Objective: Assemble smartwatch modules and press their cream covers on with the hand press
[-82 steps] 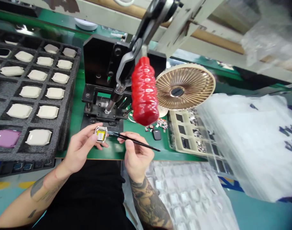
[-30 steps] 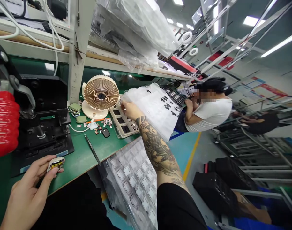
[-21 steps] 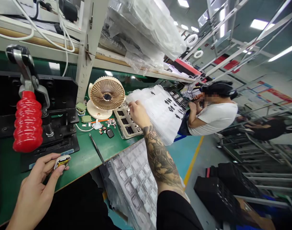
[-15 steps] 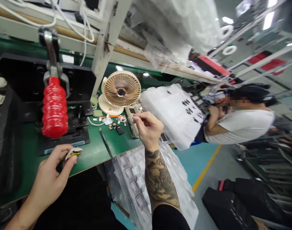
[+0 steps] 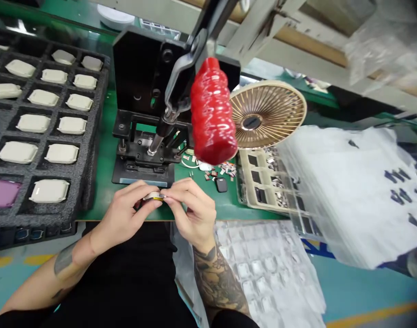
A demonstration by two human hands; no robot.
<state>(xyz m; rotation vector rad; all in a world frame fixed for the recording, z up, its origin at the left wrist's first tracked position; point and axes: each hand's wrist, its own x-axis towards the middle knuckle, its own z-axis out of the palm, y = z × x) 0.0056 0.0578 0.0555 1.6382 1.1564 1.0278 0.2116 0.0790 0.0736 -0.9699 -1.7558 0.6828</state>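
Near the table's front edge, my left hand (image 5: 124, 214) grips a small pale watch case (image 5: 152, 196) on its side, thumb below and fingers above. Something yellow shows inside the case. My right hand (image 5: 193, 215) is closed in a pinch at the right end of the case. A small piece seems to be between those fingertips, too hidden to name. Just behind both hands stands a black hand press (image 5: 143, 175) with a red ribbed handle (image 5: 213, 114).
On the left, a dark foam tray (image 5: 92, 182) holds several pale cases and a purple one. A fan (image 5: 270, 116) stands behind a parts box (image 5: 266, 203). Loose bits and a black square piece (image 5: 221, 184) lie on the green table (image 5: 105, 200). White sheets (image 5: 348, 182) are stacked right.
My right hand has come from over the parts box to the watch case in my left hand. The view has swung left, bringing the foam tray fully into sight.
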